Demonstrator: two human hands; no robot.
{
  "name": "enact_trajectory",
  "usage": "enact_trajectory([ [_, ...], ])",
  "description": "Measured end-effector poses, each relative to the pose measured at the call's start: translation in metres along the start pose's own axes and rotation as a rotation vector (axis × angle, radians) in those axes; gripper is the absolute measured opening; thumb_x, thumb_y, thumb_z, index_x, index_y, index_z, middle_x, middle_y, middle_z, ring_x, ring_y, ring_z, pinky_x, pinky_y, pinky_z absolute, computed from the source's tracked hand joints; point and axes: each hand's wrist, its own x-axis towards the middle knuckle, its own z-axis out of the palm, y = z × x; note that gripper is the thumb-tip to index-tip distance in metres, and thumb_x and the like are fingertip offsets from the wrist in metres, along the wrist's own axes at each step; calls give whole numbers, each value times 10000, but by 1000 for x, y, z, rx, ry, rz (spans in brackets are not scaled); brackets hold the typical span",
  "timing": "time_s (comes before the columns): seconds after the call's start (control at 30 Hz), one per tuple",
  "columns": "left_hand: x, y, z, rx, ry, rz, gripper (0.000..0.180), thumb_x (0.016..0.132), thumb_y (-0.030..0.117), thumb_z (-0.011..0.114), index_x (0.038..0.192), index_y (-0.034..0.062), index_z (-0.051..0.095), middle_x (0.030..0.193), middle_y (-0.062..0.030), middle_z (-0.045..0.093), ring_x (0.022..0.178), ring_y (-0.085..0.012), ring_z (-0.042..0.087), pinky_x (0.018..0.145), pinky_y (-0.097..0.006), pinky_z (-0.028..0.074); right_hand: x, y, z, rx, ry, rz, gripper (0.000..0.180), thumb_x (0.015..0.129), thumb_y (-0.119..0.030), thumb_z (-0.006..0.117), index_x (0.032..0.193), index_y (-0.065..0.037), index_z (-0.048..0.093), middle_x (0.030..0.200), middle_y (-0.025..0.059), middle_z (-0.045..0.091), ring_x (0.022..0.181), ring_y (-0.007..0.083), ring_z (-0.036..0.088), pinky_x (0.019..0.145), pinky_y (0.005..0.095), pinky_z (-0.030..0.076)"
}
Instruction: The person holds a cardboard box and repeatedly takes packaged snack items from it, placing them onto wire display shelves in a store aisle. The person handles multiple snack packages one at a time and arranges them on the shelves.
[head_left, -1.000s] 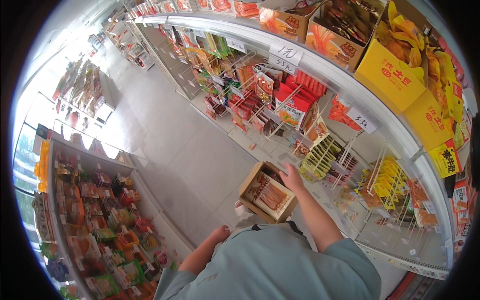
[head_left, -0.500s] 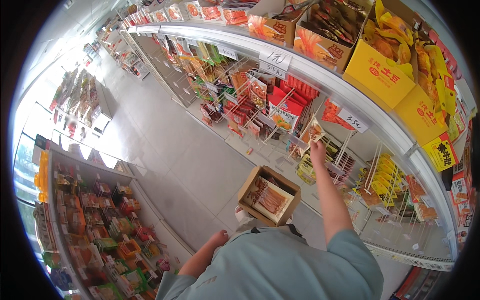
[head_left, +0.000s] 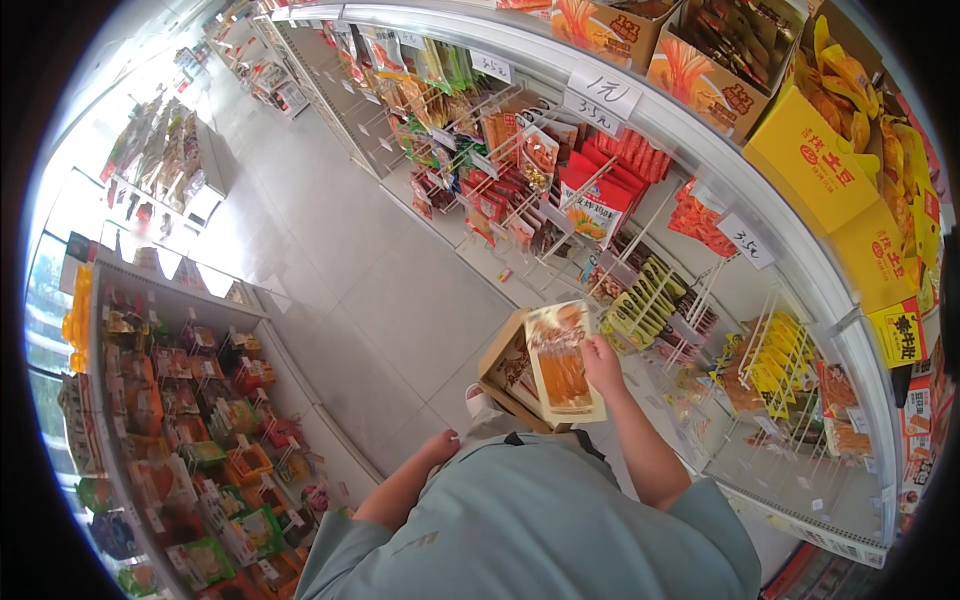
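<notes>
In my right hand point(head_left: 603, 366) is a flat, pale-edged snack packet point(head_left: 562, 365) with brown strips showing through its front. The fingers pinch it by its right edge, and it hangs tilted over an open cardboard box point(head_left: 510, 401). Inside the box, another similar packet is partly seen; the held packet hides the rest. What the box rests on is hidden. My left hand point(head_left: 437, 449) is by my waist, left of the box and apart from it, its fingers curled with nothing visible in them.
A curved white shelf unit point(head_left: 745, 215) with wire hooks of snack packets runs along the right. Yellow cartons point(head_left: 820, 160) and brown cartons point(head_left: 705, 75) stand on its top. A lower rack point(head_left: 215, 430) of packets stands at left. Grey tiled floor point(head_left: 370, 310) lies between them.
My right hand has come away from the shelf hooks with the packet, down and left to above the box. My left hand has risen slightly.
</notes>
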Motion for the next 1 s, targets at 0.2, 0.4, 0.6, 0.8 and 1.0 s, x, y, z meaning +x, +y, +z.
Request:
enact_trajectory([
  [0.2,-2,-7,-9,44,-4,-28,445,896,344,515,1255,94,596,1160,-197,659,1114,-357,608,964,-425,475,28,-4,14,-450,-461,74,380,963,-362,539,1227,-89,561,991,131,675,863,277,651,758,403,485],
  [0.4,-4,-14,-12,50,-4,-44,453,897,349,514,1266,97,590,1161,-197,659,1115,-364,605,962,-427,475,37,-9,30,-590,-283,54,566,931,-370,593,1403,-96,445,1331,160,557,1182,337,553,964,444,471],
  [0.6,0,-6,-15,28,-61,-30,478,893,334,496,1292,81,571,1211,-202,639,1153,-366,589,995,-425,457,5,45,40,-885,-324,-153,394,882,-363,589,1213,-154,629,1282,101,595,1171,308,553,949,456,469],
  [0.8,20,-13,-26,34,-32,-35,453,889,327,515,1262,82,591,1194,-224,637,1142,-375,589,989,-424,458,-67,102,66,-1309,-399,-542,346,879,-376,544,1098,-156,696,1232,104,611,1095,311,574,963,557,408],
  [1.0,23,-13,-53,107,-44,30,449,904,349,509,1263,93,592,1189,-216,641,1141,-370,591,985,-424,462,-36,82,93,-829,-295,-140,238,877,-307,578,957,-111,688,1248,133,595,1117,317,555,928,543,418],
])
